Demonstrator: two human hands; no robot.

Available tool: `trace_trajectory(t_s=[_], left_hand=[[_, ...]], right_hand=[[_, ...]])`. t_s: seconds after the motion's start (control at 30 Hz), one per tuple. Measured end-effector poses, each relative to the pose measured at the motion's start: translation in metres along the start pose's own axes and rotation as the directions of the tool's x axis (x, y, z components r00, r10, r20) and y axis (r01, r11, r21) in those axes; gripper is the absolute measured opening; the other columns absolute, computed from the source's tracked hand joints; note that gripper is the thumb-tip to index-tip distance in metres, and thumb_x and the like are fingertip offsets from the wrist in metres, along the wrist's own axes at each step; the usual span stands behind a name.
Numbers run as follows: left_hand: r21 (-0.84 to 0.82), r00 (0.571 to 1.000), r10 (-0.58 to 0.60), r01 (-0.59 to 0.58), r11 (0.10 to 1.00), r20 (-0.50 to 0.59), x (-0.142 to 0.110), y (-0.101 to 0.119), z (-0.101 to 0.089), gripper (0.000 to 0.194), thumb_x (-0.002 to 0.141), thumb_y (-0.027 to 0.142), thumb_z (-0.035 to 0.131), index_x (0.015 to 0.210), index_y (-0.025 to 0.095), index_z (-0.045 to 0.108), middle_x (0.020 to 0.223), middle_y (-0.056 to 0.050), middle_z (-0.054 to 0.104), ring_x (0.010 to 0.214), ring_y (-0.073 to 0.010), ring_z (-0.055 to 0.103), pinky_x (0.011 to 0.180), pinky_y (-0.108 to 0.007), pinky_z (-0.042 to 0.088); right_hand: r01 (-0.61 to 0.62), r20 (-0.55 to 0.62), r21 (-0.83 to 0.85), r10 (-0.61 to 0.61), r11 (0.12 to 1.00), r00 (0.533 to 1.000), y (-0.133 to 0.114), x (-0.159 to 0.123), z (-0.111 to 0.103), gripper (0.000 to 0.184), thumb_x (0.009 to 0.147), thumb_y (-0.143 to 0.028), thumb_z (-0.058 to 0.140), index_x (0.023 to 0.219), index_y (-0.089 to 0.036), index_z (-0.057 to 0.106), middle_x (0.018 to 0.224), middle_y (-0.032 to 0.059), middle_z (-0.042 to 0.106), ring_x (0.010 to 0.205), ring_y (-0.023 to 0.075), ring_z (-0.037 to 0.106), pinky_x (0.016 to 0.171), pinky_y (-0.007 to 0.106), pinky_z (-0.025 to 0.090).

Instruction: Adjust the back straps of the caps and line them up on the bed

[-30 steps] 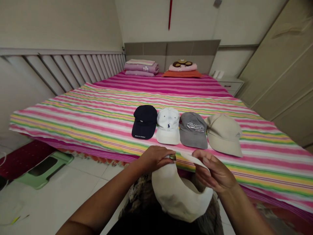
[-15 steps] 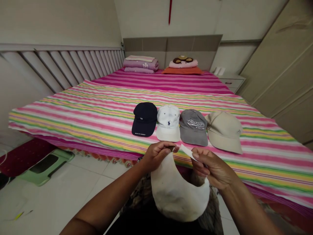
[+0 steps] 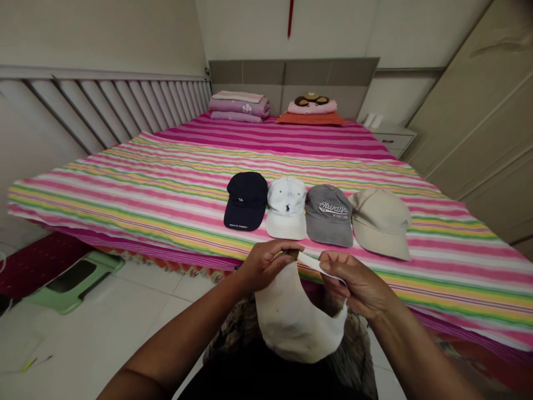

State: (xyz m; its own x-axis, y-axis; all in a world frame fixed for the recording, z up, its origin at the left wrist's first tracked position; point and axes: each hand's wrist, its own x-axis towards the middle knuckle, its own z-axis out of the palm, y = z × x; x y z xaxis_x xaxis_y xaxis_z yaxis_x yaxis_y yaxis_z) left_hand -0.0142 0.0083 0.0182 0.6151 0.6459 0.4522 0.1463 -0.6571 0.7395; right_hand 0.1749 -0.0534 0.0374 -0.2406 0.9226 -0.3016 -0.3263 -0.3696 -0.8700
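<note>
Nearest, before the bed [image 3: 125, 189], the left hand [image 3: 268, 266] pinches the cream cap [image 3: 297, 319] by its buckle [image 3: 293, 254]; the right hand [image 3: 353, 280] grips its strap [image 3: 310, 261], seemingly to hold the two in line. Beyond, the navy cap [image 3: 246, 201], white cap [image 3: 286, 206], grey cap [image 3: 330, 215] and beige cap [image 3: 381, 222] lie in a row, presumably so each shows. The far nightstand [image 3: 393, 130] has drawers [image 3: 400, 140] that look closed, contents hidden.

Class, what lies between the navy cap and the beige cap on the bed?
The head view shows a white cap, then a gray cap.
</note>
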Motion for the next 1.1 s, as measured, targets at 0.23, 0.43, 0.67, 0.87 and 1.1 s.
trace_trajectory(t_s=[0.23,0.43,0.67,0.87,1.1], left_hand=[[0.127,0.994,0.101,-0.106,0.986,0.043,0.002,0.005,-0.004,0.029,0.084,0.027,0.042,0.105,0.017,0.059,0.101,-0.008,0.066,0.098,-0.017,0.058,0.083,-0.026,0.043],[0.208,0.98,0.14,-0.168,0.964,0.144,0.002,0.006,-0.003,0.028,0.085,0.029,0.041,0.106,0.019,0.058,0.094,-0.005,0.067,0.093,-0.0166,0.059,0.095,-0.032,0.035],[0.289,0.966,0.178,-0.227,0.93,0.187,0.002,0.01,-0.003,0.027,0.085,0.028,0.041,0.105,0.018,0.057,0.098,-0.005,0.067,0.093,-0.0163,0.059,0.1,-0.034,0.03],[0.304,0.97,0.105,-0.17,0.937,0.218,0.003,0.015,-0.002,0.028,0.084,0.033,0.041,0.103,0.02,0.058,0.097,-0.006,0.067,0.091,-0.0175,0.06,0.101,-0.038,0.029],[0.354,0.958,0.103,-0.197,0.914,0.266,0.003,0.017,0.0,0.029,0.087,0.031,0.037,0.106,0.019,0.055,0.1,-0.006,0.065,0.092,-0.0169,0.059,0.101,-0.037,0.029]], right_hand=[[0.029,-0.057,-0.097,-0.035,0.995,0.998,-0.004,-0.004,0.004,0.026,0.063,-0.034,0.069,0.059,-0.016,0.05,0.033,-0.0085,0.039,0.032,0.0026,0.022,0.035,0.018,0.016],[0.051,-0.103,-0.173,-0.07,0.984,0.992,-0.003,-0.005,0.006,0.026,0.059,-0.034,0.072,0.059,-0.014,0.054,0.036,-0.0084,0.039,0.033,0.0024,0.024,0.035,0.018,0.012],[0.087,-0.111,-0.129,-0.102,0.988,0.989,0.002,-0.004,0.01,0.023,0.06,-0.031,0.069,0.058,-0.015,0.052,0.038,-0.0081,0.04,0.033,0.0024,0.025,0.036,0.017,0.013],[0.083,-0.105,-0.118,-0.096,0.99,0.99,0.005,-0.003,0.013,0.023,0.06,-0.031,0.069,0.059,-0.015,0.052,0.037,-0.0091,0.038,0.033,0.0023,0.024,0.035,0.017,0.014],[0.086,-0.041,-0.109,-0.091,0.99,0.995,0.004,-0.001,0.016,0.024,0.065,-0.035,0.067,0.064,-0.015,0.053,0.044,-0.0066,0.044,0.037,0.0036,0.03,0.038,0.018,0.021]])
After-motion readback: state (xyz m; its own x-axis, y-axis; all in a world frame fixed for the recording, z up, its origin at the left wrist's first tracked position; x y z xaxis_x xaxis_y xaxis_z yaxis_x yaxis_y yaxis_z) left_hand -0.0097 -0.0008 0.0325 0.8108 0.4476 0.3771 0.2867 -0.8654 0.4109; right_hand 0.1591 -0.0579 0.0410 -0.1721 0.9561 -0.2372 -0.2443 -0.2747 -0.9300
